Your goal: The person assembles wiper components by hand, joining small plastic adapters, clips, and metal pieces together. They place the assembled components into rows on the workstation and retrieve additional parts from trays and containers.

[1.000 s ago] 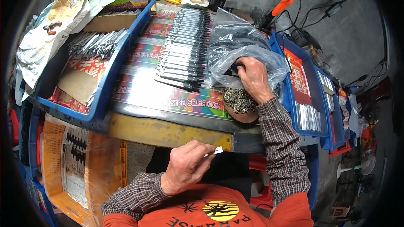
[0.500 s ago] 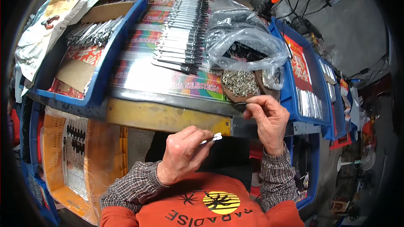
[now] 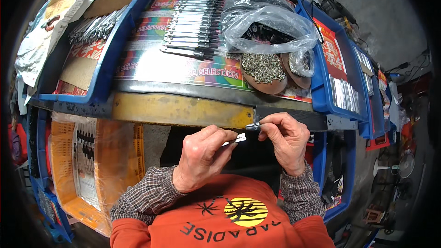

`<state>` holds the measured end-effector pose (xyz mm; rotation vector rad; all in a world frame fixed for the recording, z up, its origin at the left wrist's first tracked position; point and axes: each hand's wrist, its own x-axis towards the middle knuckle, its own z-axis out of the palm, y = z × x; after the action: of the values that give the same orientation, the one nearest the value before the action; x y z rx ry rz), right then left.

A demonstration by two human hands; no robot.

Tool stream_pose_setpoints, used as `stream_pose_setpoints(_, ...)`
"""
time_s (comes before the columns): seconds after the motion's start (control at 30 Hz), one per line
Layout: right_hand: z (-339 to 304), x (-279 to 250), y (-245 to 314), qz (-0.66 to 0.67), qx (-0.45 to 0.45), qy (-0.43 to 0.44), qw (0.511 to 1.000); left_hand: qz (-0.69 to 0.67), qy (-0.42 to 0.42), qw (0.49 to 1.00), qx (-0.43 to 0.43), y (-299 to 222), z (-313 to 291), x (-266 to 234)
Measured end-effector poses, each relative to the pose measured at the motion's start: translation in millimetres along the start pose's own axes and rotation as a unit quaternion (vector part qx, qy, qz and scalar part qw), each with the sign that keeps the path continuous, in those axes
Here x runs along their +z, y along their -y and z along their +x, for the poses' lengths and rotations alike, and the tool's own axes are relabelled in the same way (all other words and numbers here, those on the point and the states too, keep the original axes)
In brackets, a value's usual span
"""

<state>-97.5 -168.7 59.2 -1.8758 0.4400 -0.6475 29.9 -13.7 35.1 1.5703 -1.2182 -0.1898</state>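
Observation:
My left hand (image 3: 202,158) is closed in a pinch on a slim metal strip (image 3: 237,139) whose bright, rounded end sticks out past the fingertips. Just to its right, my right hand (image 3: 288,141) pinches a small dark-and-silver metal piece (image 3: 252,126), pointing toward the left hand. The two pieces are close but apart, above my lap and in front of the bench edge. Beyond them, a brown dish (image 3: 265,88) holds many tiny metal rivets. A row of slim silver pieces with black ends (image 3: 190,27) lies on the bench.
An open clear plastic bag (image 3: 271,23) of dark parts lies behind the dish. Blue trays (image 3: 98,93) of metal strips stand left, with another blue tray (image 3: 330,103) right. An orange crate (image 3: 112,165) sits below the yellow bench edge (image 3: 183,110). Cables hang at the far right.
My right hand has come down and left from beside the rivet dish, bringing the small metal piece close to the strip in my left hand. The view has shifted slightly.

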Motion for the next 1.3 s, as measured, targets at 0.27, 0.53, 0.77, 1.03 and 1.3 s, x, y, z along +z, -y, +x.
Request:
stream_pose_setpoints(0.27, -8, 2, -4, -0.023, -0.011, -0.007, 1.000, 0.003, 0.001, 1.000, 0.006, 2, -3, 4)
stream_pose_setpoints(0.53, -6, 0, -4, -0.050, -0.014, 0.025, 0.998, 0.018, -0.002, 1.000, 0.024, 4, -5, 5)
stream_pose_setpoints(0.77, -7, 0, -3, -0.038, 0.008, 0.034, 0.999, 0.026, 0.006, 0.999, 0.031, 3, -8, 6)
stream_pose_setpoints(1.03, -11, 5, -3, -0.031, 0.049, 0.068, 0.996, 0.025, 0.014, 0.998, 0.048, 2, -10, 10)
stream_pose_setpoints(1.3, -16, 5, -13, 0.014, 0.074, 0.121, 0.990, 0.020, 0.026, 0.998, 0.046, 3, -17, 14)
